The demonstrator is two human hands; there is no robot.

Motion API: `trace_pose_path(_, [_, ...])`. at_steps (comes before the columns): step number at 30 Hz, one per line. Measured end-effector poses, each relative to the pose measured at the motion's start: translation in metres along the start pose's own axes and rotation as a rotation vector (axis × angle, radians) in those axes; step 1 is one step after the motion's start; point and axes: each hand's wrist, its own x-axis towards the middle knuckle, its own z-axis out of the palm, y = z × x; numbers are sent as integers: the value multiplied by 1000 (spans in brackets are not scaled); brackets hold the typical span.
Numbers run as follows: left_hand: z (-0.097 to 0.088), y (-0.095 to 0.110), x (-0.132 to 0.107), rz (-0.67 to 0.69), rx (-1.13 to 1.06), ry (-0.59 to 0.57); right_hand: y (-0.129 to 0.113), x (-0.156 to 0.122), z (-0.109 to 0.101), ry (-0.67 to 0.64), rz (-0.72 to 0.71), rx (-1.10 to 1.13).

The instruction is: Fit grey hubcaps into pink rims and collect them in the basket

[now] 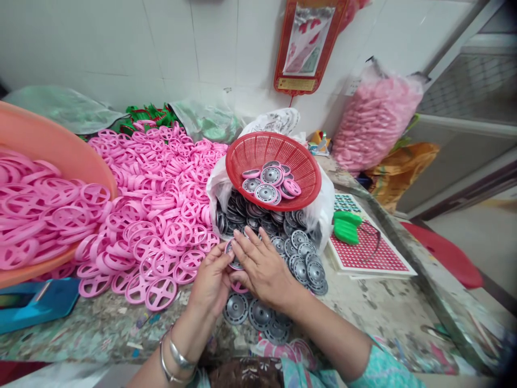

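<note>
My left hand [214,276] grips a pink wheel with a grey hubcap disc [235,262] on its face, thumb and fingers at its edge. Flat across that wheel lies my right hand [262,269], its fingers stretched out and covering most of it. Just below the hands, part of another pink wheel [239,287] shows. Grey hubcap discs [301,257] lie loose to the right, and several more grey discs [259,314] are at the table's front. Left of my hands spreads a big heap of pink spoked wheels [161,237].
A red basket [313,183] holding pink-and-grey wheels rests on a white sack [326,213] of grey discs. An orange tub [91,161] of pink wheels and a blue tape dispenser [44,304] stand left. Sticker sheets [359,253] under a green piece [346,227] lie right.
</note>
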Motion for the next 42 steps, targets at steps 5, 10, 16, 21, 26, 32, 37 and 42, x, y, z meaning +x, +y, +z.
trace_pose_path(5, [0, 3, -3, 2, 35, -121, 1, 2, -9, 165, 319, 429])
trace_pose_path(10, [-6, 0, -6, 20, 299, -217, 4, -1, -13, 91, 549, 665])
trace_pose_path(16, [-12, -9, -7, 135, 529, -205, 2, -3, -7, 90, 701, 986])
trace_pose_path(21, [-14, -7, -5, 140, 580, -96, 23, 12, -14, 203, 842, 1168])
trace_pose_path(26, [-30, -10, 0, 81, 628, -30, 53, 26, -36, 603, 863, 1179])
trace_pose_path(32, [-52, -20, 3, 297, 1052, -126, 36, 2, -39, 385, 585, 606])
trace_pose_path(37, [-53, -19, -4, 500, 1644, -326, 15, -41, -33, -286, 400, 108])
trace_pose_path(42, [-51, -32, -2, 571, 1901, -344, 10, -60, -29, -560, 549, -194])
